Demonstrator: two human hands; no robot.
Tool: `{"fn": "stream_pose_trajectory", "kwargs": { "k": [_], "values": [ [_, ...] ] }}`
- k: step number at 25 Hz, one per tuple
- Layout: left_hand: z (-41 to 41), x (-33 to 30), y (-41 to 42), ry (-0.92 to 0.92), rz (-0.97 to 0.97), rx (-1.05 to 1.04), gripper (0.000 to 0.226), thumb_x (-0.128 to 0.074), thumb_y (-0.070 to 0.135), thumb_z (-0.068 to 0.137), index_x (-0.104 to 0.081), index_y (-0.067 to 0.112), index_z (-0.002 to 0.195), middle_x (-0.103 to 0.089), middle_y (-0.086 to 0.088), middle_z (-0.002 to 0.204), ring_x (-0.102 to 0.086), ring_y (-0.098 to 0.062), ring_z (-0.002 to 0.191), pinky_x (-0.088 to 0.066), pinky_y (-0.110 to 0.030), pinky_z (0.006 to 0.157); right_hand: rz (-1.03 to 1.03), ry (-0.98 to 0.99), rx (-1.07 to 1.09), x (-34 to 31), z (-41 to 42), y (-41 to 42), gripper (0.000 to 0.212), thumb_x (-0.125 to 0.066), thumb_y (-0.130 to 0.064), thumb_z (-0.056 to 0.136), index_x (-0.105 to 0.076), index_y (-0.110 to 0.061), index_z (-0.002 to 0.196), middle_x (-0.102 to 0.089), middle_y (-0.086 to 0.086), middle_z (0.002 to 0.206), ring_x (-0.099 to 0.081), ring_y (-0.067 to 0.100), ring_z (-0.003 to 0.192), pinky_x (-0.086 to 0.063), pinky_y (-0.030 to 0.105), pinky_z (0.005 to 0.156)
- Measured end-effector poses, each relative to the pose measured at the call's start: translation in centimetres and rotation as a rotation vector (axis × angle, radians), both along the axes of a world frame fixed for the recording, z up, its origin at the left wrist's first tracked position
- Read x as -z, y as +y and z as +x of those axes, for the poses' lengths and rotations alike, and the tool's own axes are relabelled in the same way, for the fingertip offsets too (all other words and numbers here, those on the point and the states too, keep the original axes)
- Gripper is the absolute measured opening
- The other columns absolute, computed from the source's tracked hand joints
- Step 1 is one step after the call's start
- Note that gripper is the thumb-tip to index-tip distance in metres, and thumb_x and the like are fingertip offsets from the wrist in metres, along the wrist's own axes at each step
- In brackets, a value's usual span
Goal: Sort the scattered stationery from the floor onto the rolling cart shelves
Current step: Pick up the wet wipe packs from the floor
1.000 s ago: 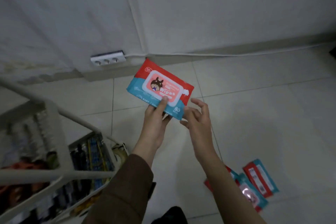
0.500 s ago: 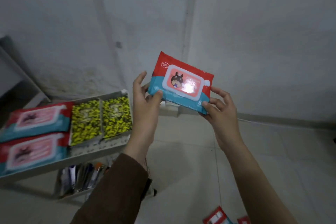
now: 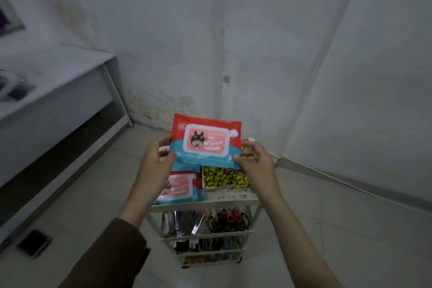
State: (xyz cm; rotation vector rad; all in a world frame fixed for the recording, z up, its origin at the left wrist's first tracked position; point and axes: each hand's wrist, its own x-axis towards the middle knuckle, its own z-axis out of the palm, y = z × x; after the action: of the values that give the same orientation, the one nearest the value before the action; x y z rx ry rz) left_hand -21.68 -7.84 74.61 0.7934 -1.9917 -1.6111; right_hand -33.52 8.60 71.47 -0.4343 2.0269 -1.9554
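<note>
A red and teal pack of wipes (image 3: pixel 205 141) is held flat above the top shelf of the white rolling cart (image 3: pixel 205 203). My left hand (image 3: pixel 155 166) grips its left edge and my right hand (image 3: pixel 256 163) grips its lower right corner. On the top shelf lie another wipes pack (image 3: pixel 178 186) and a yellow-and-black patterned packet (image 3: pixel 225 176); a further pack is mostly hidden under the held one. The shelf below holds pens and metal tools (image 3: pixel 187 220) on the left and scissors with orange and black handles (image 3: pixel 228 220) on the right. Lower shelves hold more small stationery (image 3: pixel 208 244).
The cart stands in a corner against white walls. A low white bench (image 3: pixel 58 105) runs along the left wall. A dark flat object (image 3: pixel 34 242) lies on the tiled floor at the lower left. Bare tiles lie to the cart's right.
My view has swung left from the floor to face the cart. Both hands have carried the wipes pack over the cart's top shelf, and my right hand has taken hold of it.
</note>
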Motion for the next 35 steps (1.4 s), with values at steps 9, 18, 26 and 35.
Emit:
{"fn": "stream_pose_trajectory", "kwargs": {
  "k": [9, 18, 26, 35],
  "values": [
    [6.8, 8.2, -6.3, -0.425, -0.455, -0.036, 0.056, -0.056, 0.031, 0.09, -0.032, 0.019, 0.139, -0.044, -0.003, 0.127, -0.03, -0.016, 0.119, -0.035, -0.034, 0.097, 0.493, 0.117, -0.098, 5.7, 6.4, -6.8, 0.035, -0.06, -0.008, 0.087, -0.056, -0.012, 0.122, -0.05, -0.008, 0.079, -0.048, 0.001, 0.072, -0.043, 0.008, 0.056],
    [4.5, 8.1, -7.3, -0.382, -0.627, 0.145, 0.077, -0.058, 0.041, 0.086, -0.01, 0.025, 0.145, -0.004, 0.0, 0.156, 0.003, -0.02, 0.144, 0.005, -0.04, 0.113, 0.671, 0.321, -0.079, 6.1, 7.5, -7.5, 0.041, -0.054, -0.031, 0.092, -0.048, -0.03, 0.132, -0.038, 0.0, 0.124, -0.031, 0.012, 0.115, -0.037, 0.036, 0.102],
    [3.0, 9.8, -6.3, -0.889, -0.851, 0.555, 0.068, -0.017, 0.058, 0.094, 0.021, 0.031, 0.144, 0.034, -0.004, 0.15, 0.024, -0.027, 0.14, 0.007, -0.06, 0.11, 0.847, 0.396, -0.183, 6.7, 8.1, -8.4, 0.035, -0.054, -0.031, 0.091, -0.052, -0.034, 0.126, -0.034, 0.0, 0.136, -0.03, 0.02, 0.122, -0.034, 0.036, 0.104],
    [0.7, 6.1, -2.9, -0.375, -0.79, 0.18, 0.038, -0.042, 0.038, 0.094, -0.037, 0.028, 0.13, -0.015, 0.001, 0.151, -0.004, -0.016, 0.143, 0.021, -0.06, 0.103, 0.553, 0.392, 0.038, 4.8, 7.2, -3.7, 0.021, -0.056, -0.022, 0.091, -0.065, -0.025, 0.11, -0.047, 0.001, 0.116, -0.034, 0.018, 0.114, -0.023, 0.02, 0.084]
  ]
}}
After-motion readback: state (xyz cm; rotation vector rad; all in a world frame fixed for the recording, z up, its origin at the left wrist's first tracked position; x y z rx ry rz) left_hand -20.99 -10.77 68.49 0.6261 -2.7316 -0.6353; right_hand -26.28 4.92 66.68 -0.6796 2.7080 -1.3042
